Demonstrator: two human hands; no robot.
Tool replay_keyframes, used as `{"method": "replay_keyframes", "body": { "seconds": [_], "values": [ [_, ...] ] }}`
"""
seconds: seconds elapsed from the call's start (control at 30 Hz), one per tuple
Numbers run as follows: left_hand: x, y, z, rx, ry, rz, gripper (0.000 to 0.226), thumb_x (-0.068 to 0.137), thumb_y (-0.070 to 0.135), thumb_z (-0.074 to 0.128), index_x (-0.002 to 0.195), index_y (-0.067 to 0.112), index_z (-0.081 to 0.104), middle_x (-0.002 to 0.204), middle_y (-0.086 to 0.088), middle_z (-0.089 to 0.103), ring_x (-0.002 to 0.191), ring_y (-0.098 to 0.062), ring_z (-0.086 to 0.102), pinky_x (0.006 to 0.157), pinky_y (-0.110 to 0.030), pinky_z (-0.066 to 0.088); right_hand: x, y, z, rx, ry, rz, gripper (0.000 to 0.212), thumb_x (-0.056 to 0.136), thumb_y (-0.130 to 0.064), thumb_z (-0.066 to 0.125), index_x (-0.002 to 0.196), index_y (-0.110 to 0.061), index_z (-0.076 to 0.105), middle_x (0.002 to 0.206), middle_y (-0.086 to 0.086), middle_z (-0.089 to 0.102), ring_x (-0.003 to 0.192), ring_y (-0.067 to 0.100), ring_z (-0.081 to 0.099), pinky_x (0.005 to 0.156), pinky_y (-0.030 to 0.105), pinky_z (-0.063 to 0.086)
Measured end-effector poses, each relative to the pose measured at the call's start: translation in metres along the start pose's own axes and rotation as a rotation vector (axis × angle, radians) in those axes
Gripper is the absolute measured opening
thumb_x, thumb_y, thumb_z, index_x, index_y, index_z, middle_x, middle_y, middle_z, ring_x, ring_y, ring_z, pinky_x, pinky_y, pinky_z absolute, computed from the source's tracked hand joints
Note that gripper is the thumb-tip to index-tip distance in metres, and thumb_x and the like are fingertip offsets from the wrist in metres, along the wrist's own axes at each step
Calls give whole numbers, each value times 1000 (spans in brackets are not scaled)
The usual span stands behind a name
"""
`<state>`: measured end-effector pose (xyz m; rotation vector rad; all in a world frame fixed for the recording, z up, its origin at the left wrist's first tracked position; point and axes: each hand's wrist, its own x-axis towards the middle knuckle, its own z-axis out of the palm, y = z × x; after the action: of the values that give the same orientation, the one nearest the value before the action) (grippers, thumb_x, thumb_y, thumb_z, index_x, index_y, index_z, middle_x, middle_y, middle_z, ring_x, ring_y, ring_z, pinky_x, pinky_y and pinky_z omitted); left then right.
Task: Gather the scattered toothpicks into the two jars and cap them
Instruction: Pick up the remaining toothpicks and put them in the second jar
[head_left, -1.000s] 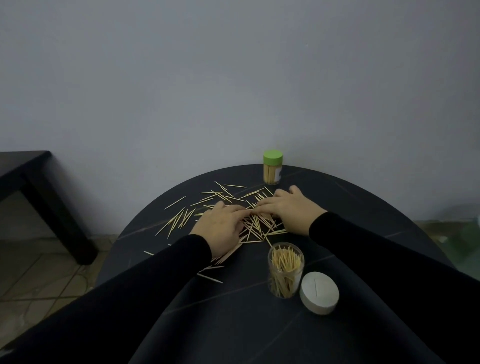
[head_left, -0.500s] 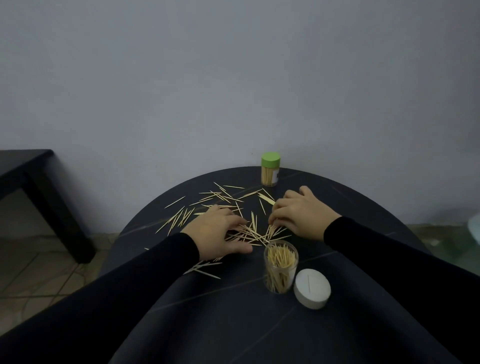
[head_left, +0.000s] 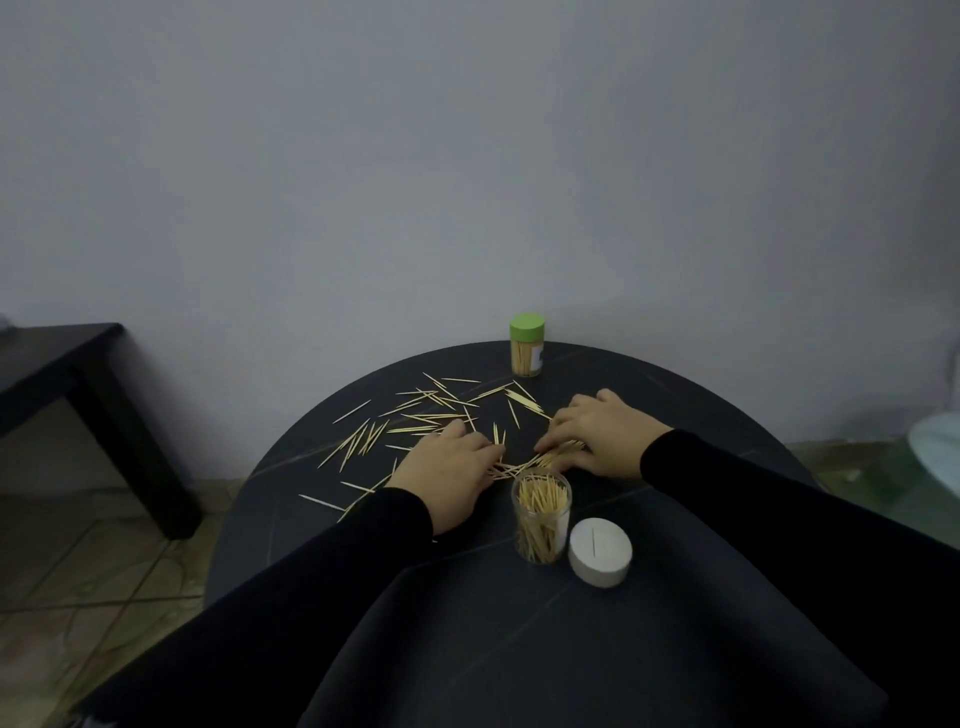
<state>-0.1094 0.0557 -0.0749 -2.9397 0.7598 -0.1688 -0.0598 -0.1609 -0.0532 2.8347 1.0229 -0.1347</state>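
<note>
The round worktop (head_left: 467, 613) is black with faint thin pale lines crossing it. Pale yellow-tan toothpicks (head_left: 415, 415) lie toward its far-left edge. At the far edge stands a clear jar (head_left: 527, 358) with a bright green cap (head_left: 527, 328) and a small white label. The open clear jar (head_left: 541, 514) near the middle shows the same pale tan sticks. Just beside it is a plain white cap (head_left: 600, 552) with one thin dark line. Both sleeves (head_left: 322, 582) are black.
</note>
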Motion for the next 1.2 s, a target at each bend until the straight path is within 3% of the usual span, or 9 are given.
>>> {"method": "replay_keyframes", "body": {
  "seconds": [0.17, 0.4, 0.57, 0.8, 1.0, 1.2],
  "values": [
    [-2, 8, 1, 52, 20, 0, 44, 101, 37, 36, 143, 24, 36, 136, 1, 44, 118, -19, 38, 97, -34, 41, -7, 0, 1, 12, -9, 28, 42, 95, -52, 45, 136, -40, 46, 131, -9, 50, 122, 13, 37, 105, 39, 24],
    [-2, 14, -4, 45, 18, -43, 35, 101, 38, 36, 131, 27, 50, 127, 3, 49, 114, -18, 40, 89, -32, 42, -10, -12, -2, -28, 42, 18, 33, 99, -39, 44, 130, -36, 53, 125, -9, 57, 119, 15, 42, 107, 43, 21],
    [-1, 16, -2, 29, 56, -62, 34, 101, 39, 36, 126, 22, 52, 123, 2, 50, 112, -17, 41, 86, -30, 42, -8, -16, -2, -7, 77, 18, 23, 97, -36, 49, 117, -30, 60, 118, -8, 59, 112, 13, 47, 107, 43, 23],
    [-1, 16, -2, -1, 123, -116, 28, 100, 34, 41, 122, 21, 51, 122, 2, 49, 111, -16, 43, 87, -28, 42, -5, -19, -6, 2, 70, 44, 19, 98, -32, 48, 113, -27, 58, 113, -7, 60, 110, 13, 49, 109, 44, 20],
    [-3, 11, -5, -129, 227, -211, 25, 98, 34, 43, 117, 23, 55, 117, 5, 50, 106, -12, 41, 89, -27, 43, -11, -24, -14, 115, 188, 133, 16, 96, -31, 52, 108, -28, 62, 106, -9, 59, 108, 12, 51, 108, 43, 21],
    [-8, 6, -10, -349, 371, -343, 16, 96, 32, 51, 104, 24, 62, 102, 9, 51, 95, -6, 34, 85, -24, 35, -22, -38, -23, 449, 425, 215, 9, 95, -30, 55, 100, -29, 62, 91, -15, 59, 91, 6, 51, 102, 35, 24]
  ]
}}
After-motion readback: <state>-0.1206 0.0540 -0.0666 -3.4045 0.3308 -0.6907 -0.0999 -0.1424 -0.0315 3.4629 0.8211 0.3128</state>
